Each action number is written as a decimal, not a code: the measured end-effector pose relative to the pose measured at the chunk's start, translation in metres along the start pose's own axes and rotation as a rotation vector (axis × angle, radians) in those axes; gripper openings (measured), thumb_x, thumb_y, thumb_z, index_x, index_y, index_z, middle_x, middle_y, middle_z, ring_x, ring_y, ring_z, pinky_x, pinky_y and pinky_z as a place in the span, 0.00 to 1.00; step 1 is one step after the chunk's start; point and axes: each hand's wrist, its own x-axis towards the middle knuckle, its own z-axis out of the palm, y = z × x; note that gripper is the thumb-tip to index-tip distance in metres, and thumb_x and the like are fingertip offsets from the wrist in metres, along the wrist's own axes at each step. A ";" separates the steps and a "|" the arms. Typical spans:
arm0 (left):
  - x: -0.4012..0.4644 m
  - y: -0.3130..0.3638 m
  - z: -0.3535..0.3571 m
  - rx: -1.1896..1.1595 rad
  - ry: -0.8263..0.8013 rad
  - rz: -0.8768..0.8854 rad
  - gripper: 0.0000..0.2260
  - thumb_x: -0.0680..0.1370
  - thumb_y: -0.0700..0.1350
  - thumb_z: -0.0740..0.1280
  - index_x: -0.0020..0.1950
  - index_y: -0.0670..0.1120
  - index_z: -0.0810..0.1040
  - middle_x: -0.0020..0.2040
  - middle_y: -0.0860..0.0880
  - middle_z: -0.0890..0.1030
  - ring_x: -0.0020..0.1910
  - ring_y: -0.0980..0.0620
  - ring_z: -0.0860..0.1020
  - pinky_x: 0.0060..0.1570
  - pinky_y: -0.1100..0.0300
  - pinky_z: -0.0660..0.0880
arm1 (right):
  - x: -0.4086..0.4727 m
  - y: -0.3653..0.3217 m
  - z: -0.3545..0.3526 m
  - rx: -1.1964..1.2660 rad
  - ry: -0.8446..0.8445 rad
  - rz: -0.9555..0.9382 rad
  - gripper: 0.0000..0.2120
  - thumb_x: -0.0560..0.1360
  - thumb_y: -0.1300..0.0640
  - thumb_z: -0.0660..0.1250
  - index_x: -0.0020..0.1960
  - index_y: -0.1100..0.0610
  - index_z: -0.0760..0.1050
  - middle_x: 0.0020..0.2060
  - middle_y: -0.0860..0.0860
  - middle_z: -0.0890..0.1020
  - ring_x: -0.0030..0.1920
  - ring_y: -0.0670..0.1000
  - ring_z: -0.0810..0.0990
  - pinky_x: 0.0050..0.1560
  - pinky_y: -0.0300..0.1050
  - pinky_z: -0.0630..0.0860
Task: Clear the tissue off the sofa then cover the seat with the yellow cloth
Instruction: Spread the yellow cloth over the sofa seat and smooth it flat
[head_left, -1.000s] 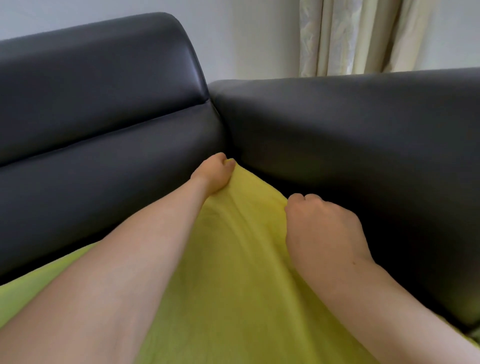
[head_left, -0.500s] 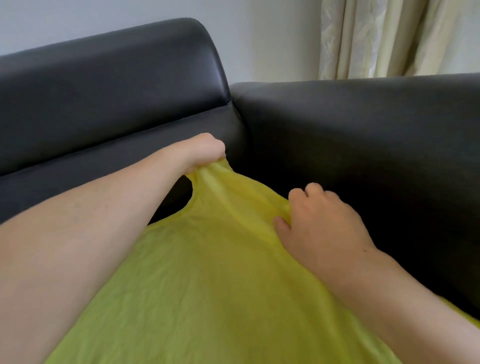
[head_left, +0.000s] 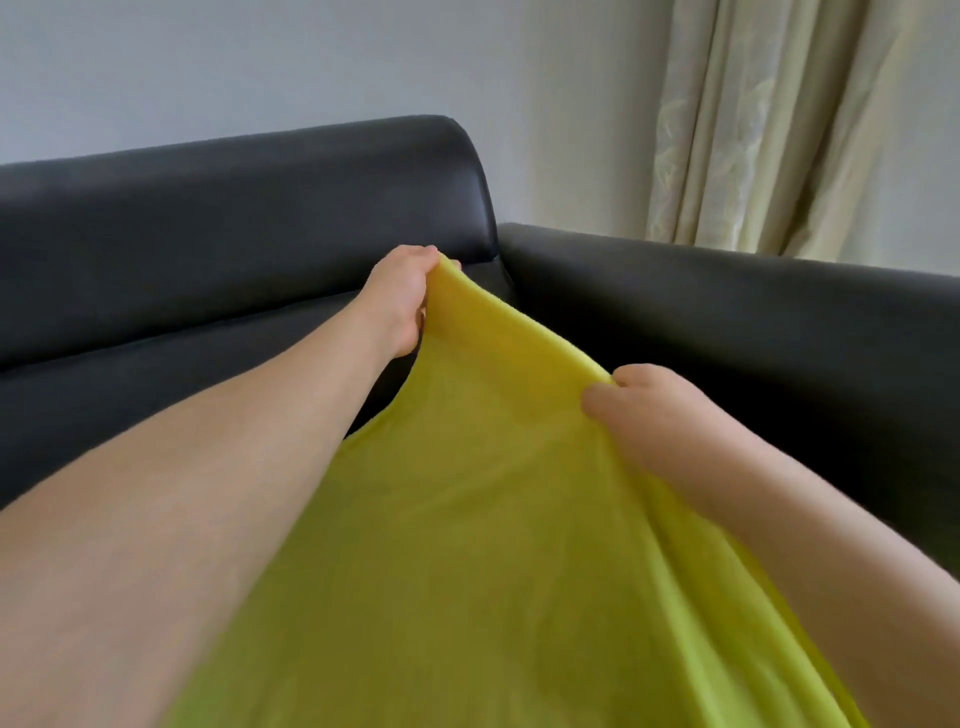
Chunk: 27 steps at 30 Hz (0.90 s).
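The yellow cloth (head_left: 467, 519) is lifted off the seat of the black leather sofa (head_left: 234, 218) and stretched between both hands. My left hand (head_left: 402, 296) grips its far corner, raised in front of the backrest near the sofa's corner. My right hand (head_left: 649, 415) pinches the cloth's right edge, closer to me and next to the armrest (head_left: 753, 322). The cloth hangs down from both hands and hides the seat. No tissue is in view.
A grey wall (head_left: 260, 67) rises behind the backrest. Cream curtains (head_left: 805, 119) hang at the upper right behind the armrest. Backrest and armrest meet in a corner just beyond my left hand.
Both hands have risen with the cloth: a second ago its corner lay pressed into the seat corner, now it is held up in front of the backrest. My right hand has closed on the edge.
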 end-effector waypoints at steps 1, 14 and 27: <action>-0.001 0.003 -0.001 0.054 0.039 0.030 0.10 0.83 0.50 0.58 0.60 0.49 0.73 0.58 0.46 0.78 0.55 0.48 0.77 0.57 0.52 0.74 | -0.006 -0.010 -0.007 0.169 -0.038 0.041 0.09 0.75 0.53 0.63 0.45 0.57 0.78 0.40 0.56 0.82 0.42 0.57 0.81 0.47 0.53 0.80; 0.023 -0.020 0.035 1.207 0.106 0.587 0.10 0.84 0.50 0.49 0.52 0.47 0.65 0.39 0.49 0.76 0.37 0.44 0.72 0.37 0.52 0.65 | 0.008 0.050 0.014 -0.518 0.036 -0.020 0.15 0.79 0.40 0.59 0.46 0.52 0.70 0.40 0.48 0.77 0.42 0.53 0.77 0.41 0.47 0.75; 0.052 -0.168 0.090 1.435 0.062 0.648 0.07 0.83 0.44 0.55 0.54 0.42 0.69 0.41 0.44 0.79 0.38 0.40 0.77 0.30 0.53 0.60 | 0.020 0.087 0.041 -0.885 0.117 -0.064 0.12 0.77 0.63 0.57 0.57 0.55 0.57 0.41 0.52 0.67 0.28 0.50 0.65 0.24 0.44 0.62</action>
